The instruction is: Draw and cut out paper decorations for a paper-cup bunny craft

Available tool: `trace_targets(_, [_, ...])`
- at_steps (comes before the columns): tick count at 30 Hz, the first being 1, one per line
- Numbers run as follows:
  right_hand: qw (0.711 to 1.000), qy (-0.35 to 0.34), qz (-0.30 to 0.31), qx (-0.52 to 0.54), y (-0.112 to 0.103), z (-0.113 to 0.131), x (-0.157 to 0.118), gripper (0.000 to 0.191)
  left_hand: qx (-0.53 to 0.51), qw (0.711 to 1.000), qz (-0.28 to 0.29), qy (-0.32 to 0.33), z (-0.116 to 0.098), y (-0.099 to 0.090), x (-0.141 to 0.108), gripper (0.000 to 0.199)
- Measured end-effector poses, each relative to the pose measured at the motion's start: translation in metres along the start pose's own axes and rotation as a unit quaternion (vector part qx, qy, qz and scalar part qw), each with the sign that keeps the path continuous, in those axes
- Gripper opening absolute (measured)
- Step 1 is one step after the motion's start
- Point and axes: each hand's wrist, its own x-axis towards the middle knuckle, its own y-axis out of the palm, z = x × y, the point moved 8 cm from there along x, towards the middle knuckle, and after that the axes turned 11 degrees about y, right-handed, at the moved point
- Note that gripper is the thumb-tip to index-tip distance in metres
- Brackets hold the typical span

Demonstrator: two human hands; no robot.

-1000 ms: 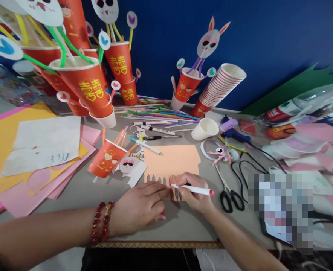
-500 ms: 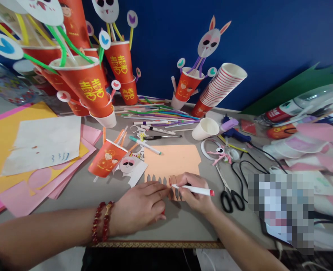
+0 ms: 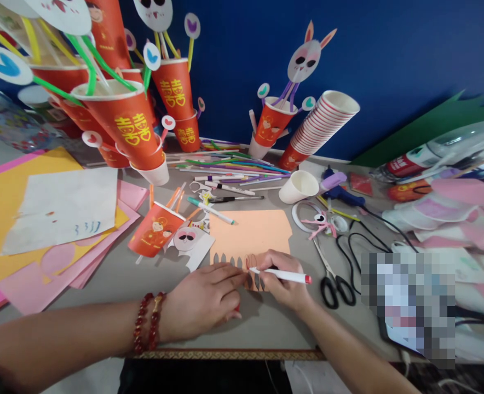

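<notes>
My right hand (image 3: 285, 279) is closed around a white marker with a red end (image 3: 289, 275). The marker's tip touches the lower part of a sheet of light orange paper (image 3: 250, 230), by red-brown oval outlines. Several dark pointed oval shapes run along the paper's lower edge, where pieces have been cut away. My left hand (image 3: 205, 298) lies with fingers extended on the paper's lower left, just beside the marker tip. Something small and red (image 3: 237, 308) shows at its thumb, mostly hidden. Right of my right hand lie black-handled scissors (image 3: 332, 282).
Decorated red paper cups (image 3: 131, 120) crowd the back left; a cup stack (image 3: 322, 128) stands behind. A red cup with straws (image 3: 155, 230), coloured paper (image 3: 61, 213), pens and straws surround the sheet. A glue gun (image 3: 343, 195), its cable and a pixelated phone-like object (image 3: 406, 306) lie right.
</notes>
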Motion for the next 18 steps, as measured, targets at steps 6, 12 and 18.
trace_targets(6, [0.999,0.016,-0.020,0.026,-0.0024,-0.0036,0.0005,0.014,-0.006,1.000,0.001,0.000,0.0007,-0.0023,0.0009,0.025])
trace_targets(12, [0.999,0.023,-0.030,-0.009,-0.0015,-0.0041,0.0020,0.010,0.001,1.000,0.005,0.010,-0.0007,-0.0021,0.0003,0.025])
trace_targets(18, [0.999,0.020,-0.019,-0.018,0.0002,-0.0017,0.0024,0.013,-0.004,1.000,0.006,0.009,0.0005,-0.0005,0.0005,0.026])
